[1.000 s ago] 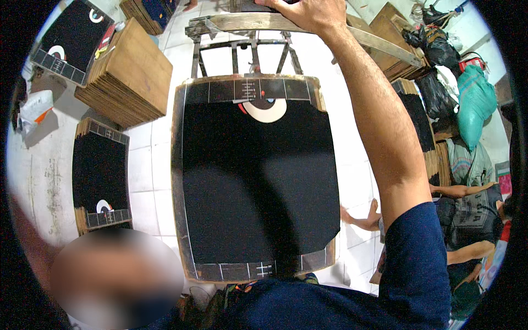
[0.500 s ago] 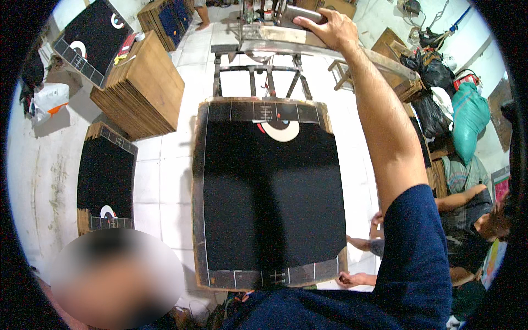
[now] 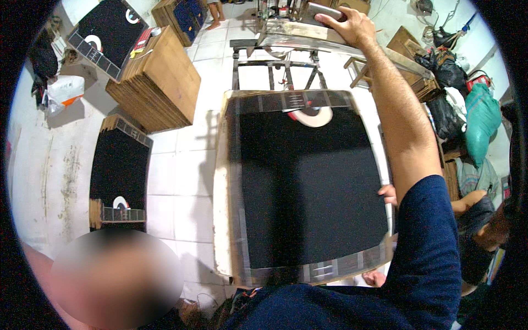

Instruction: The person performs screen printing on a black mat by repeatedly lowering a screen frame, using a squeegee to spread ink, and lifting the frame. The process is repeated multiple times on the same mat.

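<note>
My right arm reaches up to the far end, and my right hand [image 3: 353,26] is closed round a grey, metallic-looking rounded object [image 3: 325,12] over a pale beam [image 3: 305,33]. What kind of object it is, I cannot make out. My left hand is not in view. Below my arm lies a board [image 3: 330,268] covered with black cloth [image 3: 324,176], which bears a cream ring print at its far end. A co-worker's fingers [image 3: 388,193] touch its right edge, and another hand [image 3: 374,278] is by its near right corner. A pale surface [image 3: 221,220] shows beneath its left side.
Stacked brown boards [image 3: 159,82] stand at the left, with a cloth-covered board [image 3: 107,33] on top. Another black-covered board [image 3: 120,170] lies nearer. A dark metal frame [image 3: 278,69] stands beyond. Bags, including a green sack [image 3: 484,121], line the right. A blurred person is at lower left.
The cloth-covered board has turned and shifted right relative to what lies beneath, baring a pale strip at its left. The co-worker's hands have moved along with it. My right hand keeps its hold.
</note>
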### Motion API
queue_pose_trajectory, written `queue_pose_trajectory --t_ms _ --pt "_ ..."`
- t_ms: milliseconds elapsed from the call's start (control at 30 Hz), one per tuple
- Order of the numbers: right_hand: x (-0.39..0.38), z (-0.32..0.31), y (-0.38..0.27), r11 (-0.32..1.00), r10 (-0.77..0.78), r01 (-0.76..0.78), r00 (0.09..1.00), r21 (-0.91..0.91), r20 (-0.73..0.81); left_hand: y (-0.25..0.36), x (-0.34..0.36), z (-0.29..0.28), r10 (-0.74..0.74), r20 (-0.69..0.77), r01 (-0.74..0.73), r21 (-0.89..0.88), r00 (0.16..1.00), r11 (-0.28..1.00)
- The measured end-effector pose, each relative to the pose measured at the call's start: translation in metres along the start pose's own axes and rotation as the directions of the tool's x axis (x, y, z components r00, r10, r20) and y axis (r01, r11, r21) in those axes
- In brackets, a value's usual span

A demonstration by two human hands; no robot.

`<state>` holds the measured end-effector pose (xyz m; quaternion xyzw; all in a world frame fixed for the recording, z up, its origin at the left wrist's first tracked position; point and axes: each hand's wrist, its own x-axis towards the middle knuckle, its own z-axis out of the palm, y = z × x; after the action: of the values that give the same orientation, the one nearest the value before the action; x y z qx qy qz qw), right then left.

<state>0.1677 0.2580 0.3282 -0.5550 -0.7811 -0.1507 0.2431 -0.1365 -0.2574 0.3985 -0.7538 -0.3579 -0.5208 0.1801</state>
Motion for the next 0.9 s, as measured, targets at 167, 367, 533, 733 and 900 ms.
queue_pose_trajectory --t_ms 167,367,533,733,900 --pt "-0.001 -0.006 0.002 0.998 -0.045 0.045 0.999 0.049 0.002 0.009 0.0 0.002 0.0 -0.004 0.001 0.058 1.0 0.998" --pt "-0.004 -0.01 -0.007 1.0 0.004 -0.004 1.0 0.009 0.029 0.031 0.003 0.0 -0.006 -0.024 0.009 0.132 1.0 0.991" --pt "-0.006 -0.013 -0.006 0.996 -0.064 0.062 0.997 0.058 0.031 0.069 0.014 0.009 0.021 -0.049 -0.011 0.181 0.999 0.983" --pt "-0.023 -0.012 -0.003 0.992 -0.108 0.107 0.994 0.068 0.017 0.116 0.022 0.031 0.004 -0.026 0.001 0.177 1.0 0.984" --pt "-0.024 -0.006 -0.001 0.994 -0.107 0.107 0.994 -0.009 -0.024 0.137 0.025 0.036 -0.023 -0.016 0.026 0.169 1.0 0.985"
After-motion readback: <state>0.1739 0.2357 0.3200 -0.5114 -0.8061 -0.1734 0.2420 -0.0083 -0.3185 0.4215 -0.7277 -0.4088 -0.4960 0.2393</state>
